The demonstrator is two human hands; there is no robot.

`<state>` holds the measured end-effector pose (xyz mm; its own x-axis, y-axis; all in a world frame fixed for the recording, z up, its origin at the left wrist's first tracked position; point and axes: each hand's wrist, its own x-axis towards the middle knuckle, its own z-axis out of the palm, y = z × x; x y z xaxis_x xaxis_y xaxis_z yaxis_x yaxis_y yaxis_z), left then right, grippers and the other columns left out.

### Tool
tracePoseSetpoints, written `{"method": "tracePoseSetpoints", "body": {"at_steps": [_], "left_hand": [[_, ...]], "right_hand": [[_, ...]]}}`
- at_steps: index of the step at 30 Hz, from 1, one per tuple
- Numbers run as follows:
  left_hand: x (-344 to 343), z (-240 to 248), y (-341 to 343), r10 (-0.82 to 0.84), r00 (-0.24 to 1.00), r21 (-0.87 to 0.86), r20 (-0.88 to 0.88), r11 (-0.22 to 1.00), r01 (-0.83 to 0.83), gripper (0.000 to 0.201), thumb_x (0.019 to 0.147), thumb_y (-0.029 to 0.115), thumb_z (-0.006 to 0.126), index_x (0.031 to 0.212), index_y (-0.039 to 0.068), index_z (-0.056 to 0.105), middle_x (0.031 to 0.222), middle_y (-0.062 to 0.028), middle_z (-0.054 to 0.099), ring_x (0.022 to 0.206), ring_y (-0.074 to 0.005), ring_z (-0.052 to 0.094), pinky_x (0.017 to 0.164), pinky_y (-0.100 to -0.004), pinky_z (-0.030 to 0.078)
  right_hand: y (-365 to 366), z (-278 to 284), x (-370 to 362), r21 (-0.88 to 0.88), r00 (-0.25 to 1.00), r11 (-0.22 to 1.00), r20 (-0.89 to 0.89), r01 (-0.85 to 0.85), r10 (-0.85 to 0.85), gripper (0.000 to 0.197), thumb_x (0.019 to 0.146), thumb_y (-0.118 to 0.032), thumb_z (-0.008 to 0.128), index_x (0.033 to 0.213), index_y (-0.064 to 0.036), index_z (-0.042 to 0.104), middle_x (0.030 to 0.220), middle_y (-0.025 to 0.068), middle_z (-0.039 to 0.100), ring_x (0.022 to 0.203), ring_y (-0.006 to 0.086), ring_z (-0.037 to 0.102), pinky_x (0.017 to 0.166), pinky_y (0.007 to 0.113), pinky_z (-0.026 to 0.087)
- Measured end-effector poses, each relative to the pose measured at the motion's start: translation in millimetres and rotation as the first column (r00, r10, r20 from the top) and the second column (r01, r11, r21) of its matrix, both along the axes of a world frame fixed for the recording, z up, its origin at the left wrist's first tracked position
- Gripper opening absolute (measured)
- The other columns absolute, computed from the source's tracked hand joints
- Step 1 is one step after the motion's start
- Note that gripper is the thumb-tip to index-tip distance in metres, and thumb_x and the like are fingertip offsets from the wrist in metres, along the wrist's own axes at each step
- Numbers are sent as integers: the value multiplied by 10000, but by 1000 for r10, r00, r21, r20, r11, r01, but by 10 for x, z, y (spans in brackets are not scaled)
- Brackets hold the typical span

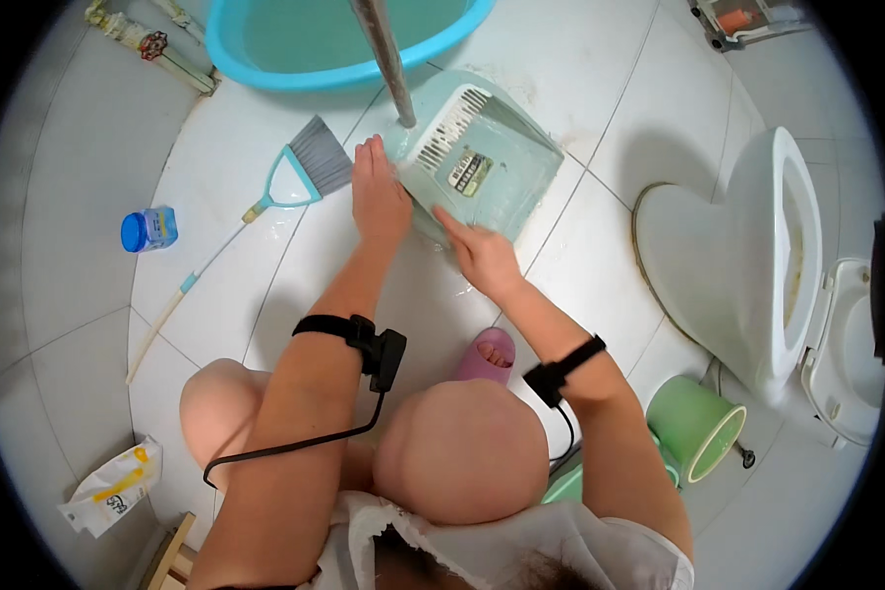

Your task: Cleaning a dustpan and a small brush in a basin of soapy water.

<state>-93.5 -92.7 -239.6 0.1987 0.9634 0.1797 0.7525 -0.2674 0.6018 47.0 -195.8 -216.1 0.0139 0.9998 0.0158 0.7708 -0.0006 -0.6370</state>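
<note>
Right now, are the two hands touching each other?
Apart. The head view shows part of the dustpan and white floor in the gap between the left hand and right hand.

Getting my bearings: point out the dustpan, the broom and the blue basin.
Dustpan (504, 175): head view, tray floor.
Broom (289, 185): head view, plate above bristles.
Blue basin (305, 78): head view, near rim.

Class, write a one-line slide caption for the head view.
Left hand and right hand at a pale green dustpan on a white tiled floor, near a broom and blue basin.
</note>
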Motion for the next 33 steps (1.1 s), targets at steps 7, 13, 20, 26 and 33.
{"method": "tracePoseSetpoints", "body": {"at_steps": [7, 13, 20, 26, 33], "left_hand": [[108, 137, -46, 12, 997, 59, -77, 998, -8, 555, 799, 1, 445, 1333, 16, 294, 1294, -200, 371, 1229, -372, 316, 1022, -419, 270], [94, 16, 51, 34, 992, 62, -121, 998, -26, 503, 817, 21, 448, 1305, 3, 327, 1272, -201, 385, 1209, -360, 340, 1008, -416, 288], [131, 121, 60, 42, 995, 63, -92, 997, -36, 485, 828, 47, 466, 1289, -20, 331, 1250, -202, 397, 1181, -370, 365, 990, -417, 309], [132, 63, 93, 5, 990, 39, -140, 999, 1, 521, 808, 53, 501, 1295, 0, 323, 1261, -182, 401, 1207, -376, 346, 1012, -435, 289], [88, 55, 73, 64, 944, 156, -324, 988, -14, 495, 822, 150, 517, 1270, -2, 368, 1191, -178, 438, 1124, -355, 413, 969, -426, 299]], "right_hand": [[694, 308, 514, 18, 970, 970, 28, 243, -243, 391, 871, -212, 454, 1253, -291, 481, 710, 186, 595, 649, 359, 575, 584, 453, 455], [232, -205, 743, -157, 968, 961, 141, 229, -207, 406, 884, -204, 436, 1281, -286, 445, 755, 209, 602, 707, 371, 590, 649, 433, 462], [461, 33, 340, -49, 877, 938, -341, 343, -339, 438, 877, -202, 454, 1307, -272, 415, 826, 230, 603, 740, 378, 591, 673, 443, 454], [-135, -159, 518, -82, 942, 939, -24, 333, -336, 471, 875, -132, 447, 1326, -253, 387, 839, 218, 602, 742, 373, 586, 655, 444, 446], [-641, -391, 1032, -155, 776, 761, 98, 630, -623, 530, 868, -133, 450, 1368, -85, 281, 858, 251, 585, 739, 383, 576, 666, 443, 445]]}}
